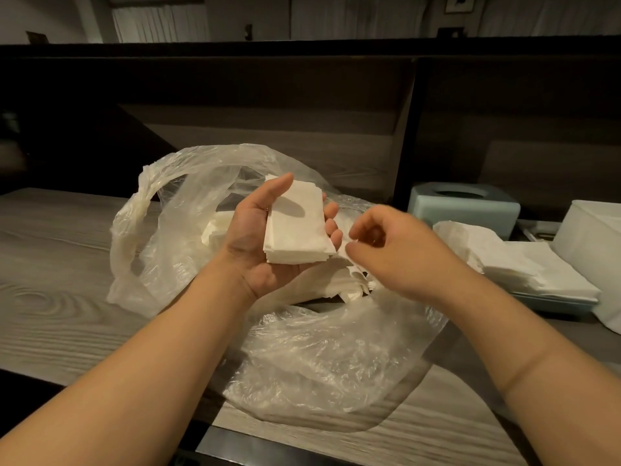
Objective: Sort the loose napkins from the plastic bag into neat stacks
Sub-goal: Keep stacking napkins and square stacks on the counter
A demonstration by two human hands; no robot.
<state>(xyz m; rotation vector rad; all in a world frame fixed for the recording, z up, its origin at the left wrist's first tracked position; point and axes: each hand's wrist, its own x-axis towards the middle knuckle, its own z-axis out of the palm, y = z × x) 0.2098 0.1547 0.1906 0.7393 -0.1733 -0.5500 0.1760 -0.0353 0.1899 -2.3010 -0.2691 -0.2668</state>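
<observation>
Because I want the napkins squared up before they go down, I keep a small stack (295, 227) cradled in my left hand (258, 237), palm up, thumb laid along the top edge and fingertips curled round the far side so the sheets cannot slide. My right hand (393, 250) hangs just beside it over the mouth of the plastic bag (322, 351); its grip is loosely curled and slightly blurred, and I cannot tell whether it pinches a sheet. Loose napkins (349, 280) lie crumpled in the bag below my hands, more (215, 227) deeper inside. The bag sprawls open on the bench (50, 264), so reaching in is easy. To the right, a finished pile (524, 267) rests on a tray, near a pale tissue box (463, 203).
</observation>
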